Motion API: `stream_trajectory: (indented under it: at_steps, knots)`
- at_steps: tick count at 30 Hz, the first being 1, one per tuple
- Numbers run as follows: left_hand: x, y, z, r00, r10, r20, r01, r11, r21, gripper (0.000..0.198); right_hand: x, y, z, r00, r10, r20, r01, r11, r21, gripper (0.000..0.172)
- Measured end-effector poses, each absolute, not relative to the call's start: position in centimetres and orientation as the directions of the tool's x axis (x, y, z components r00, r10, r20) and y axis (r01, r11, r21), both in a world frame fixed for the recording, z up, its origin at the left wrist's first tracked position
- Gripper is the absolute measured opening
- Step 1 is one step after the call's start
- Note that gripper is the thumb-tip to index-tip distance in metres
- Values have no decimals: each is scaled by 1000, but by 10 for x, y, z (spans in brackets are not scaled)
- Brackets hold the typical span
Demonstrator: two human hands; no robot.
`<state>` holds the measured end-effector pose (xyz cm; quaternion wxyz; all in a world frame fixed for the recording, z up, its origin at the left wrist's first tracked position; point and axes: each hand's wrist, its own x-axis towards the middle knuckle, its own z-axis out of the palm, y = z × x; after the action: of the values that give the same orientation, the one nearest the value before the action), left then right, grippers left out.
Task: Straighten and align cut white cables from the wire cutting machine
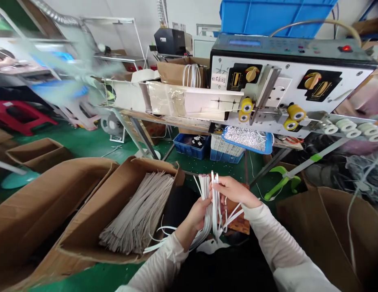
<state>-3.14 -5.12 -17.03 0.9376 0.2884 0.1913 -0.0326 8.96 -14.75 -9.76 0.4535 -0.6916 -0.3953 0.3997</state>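
White flat cable bundle [212,211] held upright by left hand [196,215] and right hand [233,190], fingers clamped on it; cardboard box [85,215] with cut cables [137,213] at 9 o'clock; cable-cutting machine [286,77] at 1 o'clock.

white wall [122,28] | green floor [82,146] | red plastic stool [20,115] | far left blurred, maybe a window [12,24]

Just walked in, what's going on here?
A person holds a bunch of white flat cables in both hands: the left hand grips it lower down, and the right hand pinches it near the top. Beside them, an open cardboard box holds a stack of similar cut cables. Ahead stands a wire-cutting machine with yellow rollers, above a blue tray of small metal parts.
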Motion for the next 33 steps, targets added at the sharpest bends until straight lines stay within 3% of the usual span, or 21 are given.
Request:
stream_trajectory:
  at_steps: [5, 12, 17, 26, 30, 33]
  knots:
    - [-36, -55, -178, 897, -14, -443, 221, 880, 419, 34, 94, -148, -112, 494, 868, -58, 381, -276, -882, 32]
    - [-40, -60, -175, 905, 135, -402, 140, 799, 584, 44, 94, -143, -133, 529, 848, -12, 450, -293, -843, 27]
    - [-41, -60, -176, 911, 141, -387, 133, 789, 600, 41, 95, -144, -137, 495, 865, -82, 370, -295, -881, 35]
    - [-47, -56, -184, 945, -41, -323, 205, 845, 493, 39, 97, -143, -135, 500, 850, -166, 17, -201, -979, 39]
    - [-49, -56, -190, 949, -71, -306, 219, 848, 482, 38, 94, -146, -130, 465, 874, -143, -62, -129, -990, 72]
    - [-49, -58, -190, 945, -75, -318, 232, 840, 491, 39, 91, -148, -135, 462, 880, -109, -28, -109, -994, 56]
